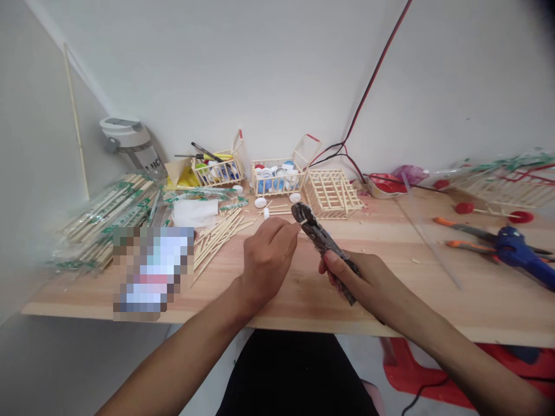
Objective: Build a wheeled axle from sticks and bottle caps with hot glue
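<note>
work in hand: a thin pale wooden stick (pixel 304 222) sits in the jaws of dark mottled pliers (pixel 323 238), raised above the wooden bench (pixel 299 309); the jaws look closed on it, though the bite is small and hard to make out

left hand (pixel 265 260): near the middle of the bench, forearm reaching in from the near left; left fingers (pixel 284 228) curled and closed, their tips pinching the stick just beside the jaws

right hand (pixel 359 278): to the right of the left hand, forearm coming in from the near right; right fingers (pixel 335 263) closed, wrapped around the pliers' handles, which tilt up and to the left

far side: stick crate (pixel 277 178) holding bottle caps; stick lattice (pixel 332 195) just right of it

left side: wrapped chopstick bundles (pixel 104 225); loose sticks (pixel 217 240) nearer the hands

right side: blue glue gun (pixel 515 248) beside an orange-handled tool (pixel 468 232)
</note>
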### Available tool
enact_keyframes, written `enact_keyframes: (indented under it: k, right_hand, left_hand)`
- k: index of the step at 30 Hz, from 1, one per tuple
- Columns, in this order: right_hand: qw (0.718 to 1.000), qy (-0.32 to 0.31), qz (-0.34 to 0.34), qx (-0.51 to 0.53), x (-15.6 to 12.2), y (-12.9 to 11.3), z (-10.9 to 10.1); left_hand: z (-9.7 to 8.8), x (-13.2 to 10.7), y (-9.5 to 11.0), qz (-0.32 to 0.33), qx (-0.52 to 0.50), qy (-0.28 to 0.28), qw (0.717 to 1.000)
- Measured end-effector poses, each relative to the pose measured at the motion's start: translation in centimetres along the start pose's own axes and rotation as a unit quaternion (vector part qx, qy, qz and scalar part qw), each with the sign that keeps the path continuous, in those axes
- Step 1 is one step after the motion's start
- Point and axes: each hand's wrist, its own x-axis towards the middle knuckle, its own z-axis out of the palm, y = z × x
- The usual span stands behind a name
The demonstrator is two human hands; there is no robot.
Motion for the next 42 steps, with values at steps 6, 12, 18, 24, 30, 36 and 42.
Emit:
enact_keyframes:
  k: [6,12,18,24,30,36,42]
  right_hand:
    - [0.999,0.017,-0.012,-0.04,0.1,0.0,0.1]
    - [0.994,0.055,-0.027,-0.095,0.2,-0.2,0.3]
    - [0.985,0.093,-0.032,-0.143,0.4,0.7,0.4]
    - [0.975,0.12,-0.054,-0.18,0.3,1.7,0.3]
    - [0.974,0.127,-0.059,-0.175,0.1,2.2,0.5]
    - [0.974,0.133,-0.064,-0.174,0.2,2.5,0.4]
    - [0.984,0.124,-0.056,-0.117,0.1,2.2,-0.1]
  left_hand:
    - [-0.1,0.1,0.0,0.004,-0.004,0.003,1.0]
    - [-0.1,0.0,0.0,-0.012,-0.034,-0.002,0.999]
    - [-0.1,0.3,0.3,-0.076,-0.093,-0.011,0.993]
    - [-0.3,0.5,0.4,-0.087,-0.084,-0.046,0.992]
    - [-0.1,0.4,0.5,-0.069,-0.078,-0.049,0.993]
    - [-0.2,0.4,0.5,-0.065,-0.083,-0.055,0.993]
    - [-0.6,0.4,0.6,-0.097,-0.141,-0.073,0.983]
